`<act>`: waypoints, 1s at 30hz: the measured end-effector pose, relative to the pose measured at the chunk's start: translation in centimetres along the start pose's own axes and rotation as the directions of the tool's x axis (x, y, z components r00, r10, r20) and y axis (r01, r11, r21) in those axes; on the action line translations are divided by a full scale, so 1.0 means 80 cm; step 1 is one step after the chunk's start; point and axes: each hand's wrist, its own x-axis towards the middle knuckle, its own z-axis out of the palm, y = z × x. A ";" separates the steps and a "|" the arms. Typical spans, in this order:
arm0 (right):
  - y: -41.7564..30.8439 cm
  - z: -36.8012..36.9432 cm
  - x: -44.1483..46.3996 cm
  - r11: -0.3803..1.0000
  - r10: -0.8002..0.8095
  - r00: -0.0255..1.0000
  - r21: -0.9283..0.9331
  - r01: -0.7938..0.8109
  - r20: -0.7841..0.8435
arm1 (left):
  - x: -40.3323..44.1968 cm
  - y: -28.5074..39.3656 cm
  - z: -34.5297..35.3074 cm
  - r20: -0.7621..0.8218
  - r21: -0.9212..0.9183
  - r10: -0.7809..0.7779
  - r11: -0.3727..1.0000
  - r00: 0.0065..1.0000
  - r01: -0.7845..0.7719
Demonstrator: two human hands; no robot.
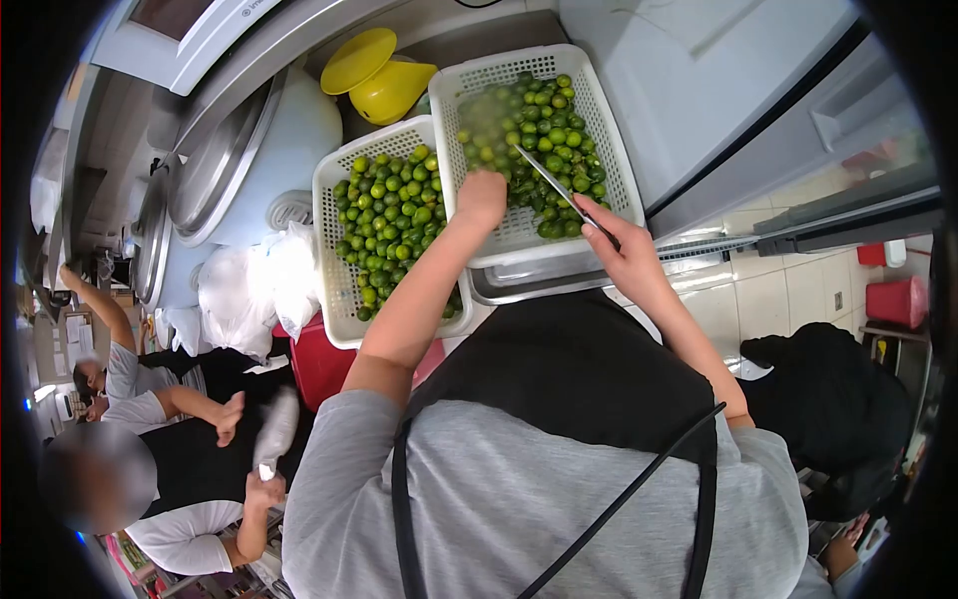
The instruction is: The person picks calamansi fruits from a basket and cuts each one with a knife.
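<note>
My right hand (pixel 624 250) is closed around the dark handle of a knife (pixel 549 178), whose blade points up and left over the limes (pixel 554 125) in the right white basket (pixel 614 150). My left hand (pixel 482 200) is closed over the left part of that same basket; what its fingers hold, if anything, is hidden. Beside it, to the left, a second white basket (pixel 327 240) holds many more green limes (pixel 391 225). Under the right basket's near edge a metal tray (pixel 529 285) shows.
A yellow container (pixel 384 85) stands behind the baskets. White plastic bags (pixel 249 285) and large metal lids (pixel 215 160) are at the left. Several other people are nearby, one holding a wrapped item (pixel 277 429) at lower left. A fridge door (pixel 848 130) is at the right.
</note>
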 end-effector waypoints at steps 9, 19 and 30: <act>-0.008 -0.003 -0.006 0.983 0.133 0.991 0.124 -0.133 0.005 | -0.066 -0.014 -0.032 0.046 -0.874 -0.005 -0.485 0.999 0.038; -0.004 0.028 -0.005 0.990 -0.068 0.996 0.127 0.061 0.052 | -0.078 0.010 -0.036 -0.034 -0.800 -0.183 -0.585 0.983 -0.137; -0.017 0.024 0.003 0.998 -0.053 0.999 -0.022 0.053 0.003 | -0.080 0.038 -0.041 -0.054 -0.872 -0.163 -0.472 0.985 -0.126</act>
